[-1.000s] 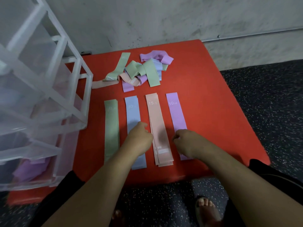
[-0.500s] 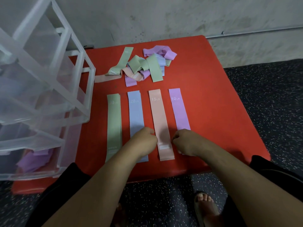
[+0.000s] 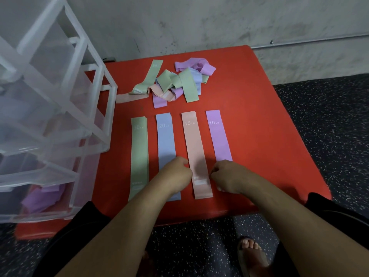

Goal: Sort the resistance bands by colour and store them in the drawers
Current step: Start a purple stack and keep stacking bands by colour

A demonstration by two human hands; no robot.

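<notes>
The pink band (image 3: 196, 154) lies flat on the red worktop (image 3: 259, 120), between my two hands. Its long way runs from me toward the wall, and the end marked 15 points away from me. The near end, with a white label, is by the front edge of the worktop.

My left hand (image 3: 175, 176) is curled up at the pink band's left edge. My right hand (image 3: 225, 176) is curled up at its right edge. I think I hold them there to keep the band straight and neat. My fingers are tucked under, so I cannot tell if they pinch the band or only touch it.

I laid the bands side by side so each colour has its own row. From left to right there are the green band (image 3: 139, 154), the blue band (image 3: 166, 140), the pink band and the purple band (image 3: 218, 134). All four point the same way, numbers at the far end. My left hand covers part of the blue one and my right hand covers the near end of the purple one.

Further back is a mixed pile (image 3: 175, 82) of bands, not sorted yet.

The clear drawers (image 3: 60, 108) stand at my left. The bottom one has something purple in it.
</notes>
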